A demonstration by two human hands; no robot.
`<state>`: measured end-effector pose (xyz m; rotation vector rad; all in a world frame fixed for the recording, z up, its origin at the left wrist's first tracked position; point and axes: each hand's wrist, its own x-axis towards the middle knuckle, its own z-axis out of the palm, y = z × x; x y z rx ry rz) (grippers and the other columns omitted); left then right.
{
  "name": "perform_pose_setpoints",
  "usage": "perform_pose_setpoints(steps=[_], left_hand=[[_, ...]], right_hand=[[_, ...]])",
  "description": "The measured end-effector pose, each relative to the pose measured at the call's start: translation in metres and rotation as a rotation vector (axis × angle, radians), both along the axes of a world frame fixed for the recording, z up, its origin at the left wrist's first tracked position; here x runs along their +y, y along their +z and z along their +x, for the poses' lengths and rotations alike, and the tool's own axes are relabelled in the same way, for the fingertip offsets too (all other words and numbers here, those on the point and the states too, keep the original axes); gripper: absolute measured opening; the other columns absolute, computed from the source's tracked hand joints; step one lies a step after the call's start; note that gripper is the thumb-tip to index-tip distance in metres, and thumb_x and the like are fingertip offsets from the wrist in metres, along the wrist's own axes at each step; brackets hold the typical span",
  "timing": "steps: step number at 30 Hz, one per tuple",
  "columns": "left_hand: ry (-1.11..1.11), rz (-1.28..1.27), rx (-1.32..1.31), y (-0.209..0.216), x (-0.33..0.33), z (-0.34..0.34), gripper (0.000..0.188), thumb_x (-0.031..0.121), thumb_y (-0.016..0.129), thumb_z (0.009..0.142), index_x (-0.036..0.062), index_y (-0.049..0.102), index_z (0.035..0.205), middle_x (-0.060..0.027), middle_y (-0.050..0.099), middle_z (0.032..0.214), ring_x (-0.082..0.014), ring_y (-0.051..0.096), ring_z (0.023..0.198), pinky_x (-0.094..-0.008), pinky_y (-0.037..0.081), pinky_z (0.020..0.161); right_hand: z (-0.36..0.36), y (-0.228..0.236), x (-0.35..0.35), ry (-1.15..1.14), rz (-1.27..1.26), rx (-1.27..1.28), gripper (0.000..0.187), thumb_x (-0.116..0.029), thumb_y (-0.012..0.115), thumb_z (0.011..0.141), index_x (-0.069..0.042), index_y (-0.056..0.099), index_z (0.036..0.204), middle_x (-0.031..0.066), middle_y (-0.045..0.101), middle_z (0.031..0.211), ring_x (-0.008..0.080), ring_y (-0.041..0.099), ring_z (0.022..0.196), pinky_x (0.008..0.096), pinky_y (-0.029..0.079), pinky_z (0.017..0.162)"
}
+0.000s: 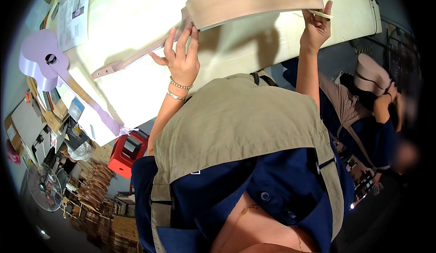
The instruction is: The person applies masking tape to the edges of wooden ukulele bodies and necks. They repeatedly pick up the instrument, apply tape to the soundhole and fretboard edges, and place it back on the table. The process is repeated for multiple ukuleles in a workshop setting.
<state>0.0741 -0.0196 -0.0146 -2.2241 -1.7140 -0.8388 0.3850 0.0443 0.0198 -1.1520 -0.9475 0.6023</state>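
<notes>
A bare-wood ukulele point(254, 2) lies tipped on its side above the table, its curved side towards me. Its neck point(131, 60) runs down to the left and ends in a headstock with small holes. My left hand point(182, 55) is open, fingers spread, with fingertips touching the edge where neck and body meet. At the tail end of the body, my right hand point(315, 30) is closed in a pinch on a thin pale strip point(321, 14), right beside the wood. Whether its other fingers also bear the body is hidden.
A lilac ukulele point(43, 57) lies at the table's left edge near a printed sheet point(75, 14). Below that edge are a red stool point(128, 154), a fan point(44, 187) and stacked wooden parts point(95, 180). On the right, a co-worker holds a ukulele body point(371, 73).
</notes>
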Motion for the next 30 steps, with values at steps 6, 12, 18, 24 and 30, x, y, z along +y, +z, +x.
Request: perform_pose_setpoints(steps=[6,12,18,24,30], left_hand=[[-0.085,0.031,-0.029,-0.002,0.006,-0.011,0.025,0.010,0.066,0.076,0.0216,0.068,0.098,0.0035,0.059,0.118,-0.0248,0.040,0.125,-0.0533,-0.009,0.107],[-0.033,0.187,-0.019,0.000,0.018,0.018,0.028,0.024,0.072,0.075,0.0393,0.068,0.098,-0.0013,0.046,0.131,-0.0281,0.030,0.131,-0.0543,-0.006,0.109],[-0.334,0.019,-0.038,0.087,0.049,0.078,0.049,0.024,0.066,0.076,0.0329,0.055,0.123,-0.0081,0.047,0.131,-0.0295,0.041,0.123,-0.0574,0.007,0.109],[-0.273,-0.647,0.085,0.167,0.103,0.084,0.093,0.027,0.082,0.060,0.0119,0.036,0.139,-0.0152,0.058,0.118,-0.0288,0.056,0.110,-0.0377,0.044,0.092],[-0.501,-0.234,-0.648,0.241,0.068,0.036,0.078,0.017,0.082,0.063,0.0035,0.042,0.129,-0.0135,0.063,0.103,-0.0245,0.063,0.092,-0.0347,0.050,0.079]], right_hand=[[-0.003,-0.004,-0.002,-0.005,-0.034,0.011,0.072,0.012,0.065,0.078,0.001,0.030,0.140,0.0073,0.059,0.115,0.0135,0.057,0.103,0.0284,0.049,0.090],[-0.003,-0.033,0.000,0.024,-0.139,0.119,0.079,0.008,0.068,0.077,0.000,0.024,0.143,0.0093,0.048,0.131,0.0157,0.050,0.115,0.0289,0.043,0.096],[-0.010,-0.050,-0.002,0.043,-0.122,0.267,0.075,0.009,0.065,0.079,-0.004,0.026,0.143,0.0064,0.048,0.129,0.0145,0.048,0.115,0.0272,0.039,0.096],[-0.023,-0.028,0.000,0.086,-0.173,0.288,0.101,0.011,0.062,0.078,-0.013,-0.007,0.147,0.0098,0.035,0.139,0.0174,0.040,0.121,0.0304,0.041,0.095],[-0.065,0.105,-0.005,0.291,0.204,0.525,0.106,0.015,0.061,0.076,-0.015,-0.013,0.146,0.0111,0.021,0.144,0.0313,0.039,0.125,0.0333,0.046,0.092]])
